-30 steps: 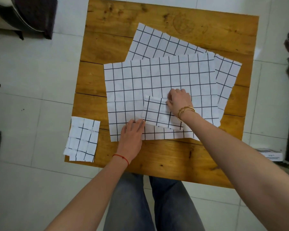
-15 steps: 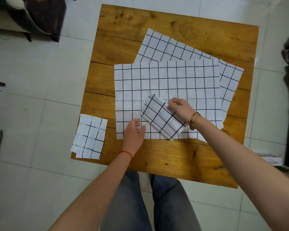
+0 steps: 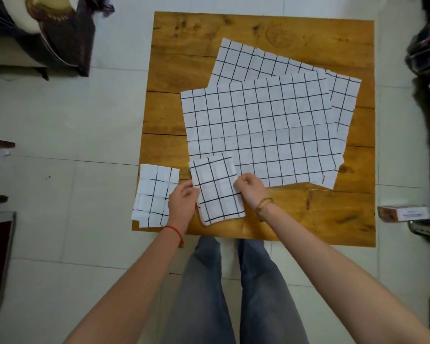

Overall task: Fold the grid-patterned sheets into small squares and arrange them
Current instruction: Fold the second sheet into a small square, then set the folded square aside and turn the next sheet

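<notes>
A folded grid-patterned square (image 3: 217, 189) lies at the table's near edge, held between both hands. My left hand (image 3: 183, 202) pinches its left edge and my right hand (image 3: 250, 191) grips its right edge with curled fingers. A stack of folded grid squares (image 3: 154, 194) sits at the table's near left corner, just left of my left hand. A large unfolded grid sheet (image 3: 261, 130) lies flat in the middle of the wooden table (image 3: 308, 219). Another unfolded grid sheet (image 3: 258, 60) lies partly under it, towards the far right.
My legs in grey trousers show below the table's near edge. A small box (image 3: 402, 212) lies on the white tile floor to the right. Dark furniture with cloth (image 3: 50, 33) stands at the far left, and dark objects line the right edge.
The folded square has moved left and nearer, off the large sheet, and turned upright. My left hand now holds its left edge instead of resting on the sheet. The view shifted left.
</notes>
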Available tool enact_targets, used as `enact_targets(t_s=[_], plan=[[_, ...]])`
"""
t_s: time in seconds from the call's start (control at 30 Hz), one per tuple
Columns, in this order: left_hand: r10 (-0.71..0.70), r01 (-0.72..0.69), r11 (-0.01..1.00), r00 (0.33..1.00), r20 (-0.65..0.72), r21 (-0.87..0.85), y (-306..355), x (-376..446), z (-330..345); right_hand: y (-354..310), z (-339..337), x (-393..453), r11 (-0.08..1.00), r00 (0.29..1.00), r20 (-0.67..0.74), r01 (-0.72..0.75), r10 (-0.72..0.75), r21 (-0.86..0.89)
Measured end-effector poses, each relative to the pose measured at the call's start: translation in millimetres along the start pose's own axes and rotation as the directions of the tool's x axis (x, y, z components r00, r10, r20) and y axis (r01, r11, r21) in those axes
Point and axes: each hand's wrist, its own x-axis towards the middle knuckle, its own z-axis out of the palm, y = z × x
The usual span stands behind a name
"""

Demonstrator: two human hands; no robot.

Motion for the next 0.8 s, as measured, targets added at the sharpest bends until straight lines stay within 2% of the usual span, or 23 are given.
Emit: enact_targets(t_s=[0.1, 0.27, 0.43, 0.63, 0.73, 0.8], plan=[[0.037, -0.035, 0.996, 0.999, -0.024, 0.083, -12, 1, -22, 17, 28, -13, 0.998, 0.999, -0.041, 0.002, -0.005, -0.069], [0.078, -0.085, 0.983, 0.996, 0.046, 0.164, -21, 8, -44, 25, 59, -18, 0.991, 0.994, -0.109, -0.039, 0.025, -0.128], [0.104, -0.125, 0.975, 0.987, 0.119, 0.184, -28, 16, -53, 24, 72, -11, 0.970, 0.993, -0.114, -0.019, -0.009, -0.243], [0.173, -0.189, 0.942, 0.982, 0.081, 0.279, -32, 17, -55, 29, 77, -5, 0.889, 0.996, -0.071, 0.009, -0.047, -0.458], [0.256, -0.263, 0.899, 0.964, 0.065, 0.352, -31, 17, -57, 31, 71, -4, 0.813, 0.977, -0.127, 0.068, -0.172, -0.578], [0.346, -0.350, 0.840, 0.934, 0.087, 0.415, -31, 18, -58, 33, 64, -4, 0.689, 0.926, -0.156, 0.136, -0.344, -0.712]])
